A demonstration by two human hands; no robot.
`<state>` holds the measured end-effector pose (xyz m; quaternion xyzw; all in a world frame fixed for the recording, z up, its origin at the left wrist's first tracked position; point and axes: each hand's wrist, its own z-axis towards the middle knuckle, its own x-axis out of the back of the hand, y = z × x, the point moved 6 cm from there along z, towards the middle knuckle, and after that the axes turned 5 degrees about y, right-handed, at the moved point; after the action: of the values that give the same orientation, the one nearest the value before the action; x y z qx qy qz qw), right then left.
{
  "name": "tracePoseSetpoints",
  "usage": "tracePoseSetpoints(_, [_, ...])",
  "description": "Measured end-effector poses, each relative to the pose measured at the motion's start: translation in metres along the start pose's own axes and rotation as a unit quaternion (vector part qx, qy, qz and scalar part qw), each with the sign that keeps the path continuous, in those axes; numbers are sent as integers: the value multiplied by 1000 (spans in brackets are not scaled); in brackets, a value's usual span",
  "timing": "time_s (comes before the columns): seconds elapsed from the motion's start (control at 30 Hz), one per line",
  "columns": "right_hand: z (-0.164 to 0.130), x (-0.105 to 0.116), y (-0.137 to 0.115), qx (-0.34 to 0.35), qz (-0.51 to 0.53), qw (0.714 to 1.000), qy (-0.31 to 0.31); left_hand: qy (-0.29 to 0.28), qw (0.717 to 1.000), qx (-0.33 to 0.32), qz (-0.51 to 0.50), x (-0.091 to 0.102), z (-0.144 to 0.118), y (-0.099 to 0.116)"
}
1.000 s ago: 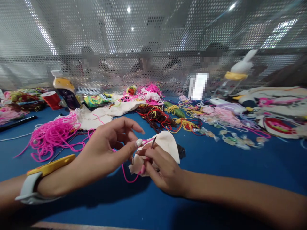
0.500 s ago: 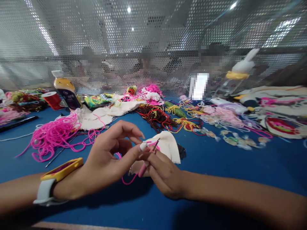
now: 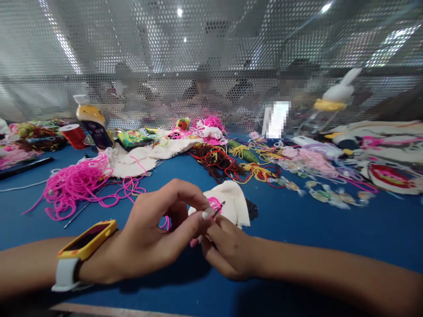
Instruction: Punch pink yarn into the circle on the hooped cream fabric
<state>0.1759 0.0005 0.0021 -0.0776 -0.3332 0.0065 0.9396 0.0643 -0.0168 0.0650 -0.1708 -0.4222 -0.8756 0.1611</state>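
Hook tip drawn back to the cloth, hands closed in

The pink-handled metal crochet hook (image 3: 216,211), pinched in the right hand (image 3: 228,251), has dropped closer to the cream cloth patch (image 3: 233,203) with pink stitching on the blue felt table (image 3: 297,229); the left hand (image 3: 155,242) pinches pink yarn (image 3: 164,222) at its tip, now tighter together.

Bare forearms; left wrist wears yellow-cased smartwatch (image 3: 86,240) on white strap; pale-painted thumbnail.

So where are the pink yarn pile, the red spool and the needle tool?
pink yarn pile (image 3: 77,185), head view, middle of tangle
red spool (image 3: 74,135), head view, its side
needle tool (image 3: 218,208), head view, metal shaft
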Motion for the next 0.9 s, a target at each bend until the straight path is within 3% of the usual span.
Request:
tracePoseSetpoints(0.13, [-3, -4, -2, 12, -39, 999, -3, -13, 1000, -8, 8, 0, -2, 3])
tracePoseSetpoints(0.57, [-3, -5, -2, 24, -20, 999, -37, -32, 999, -16, 12, -1, -1, 4])
tracePoseSetpoints(0.9, [-2, -4, -3, 31, -2, 999, -21, -47, 999, -16, -7, -2, -2, 7])
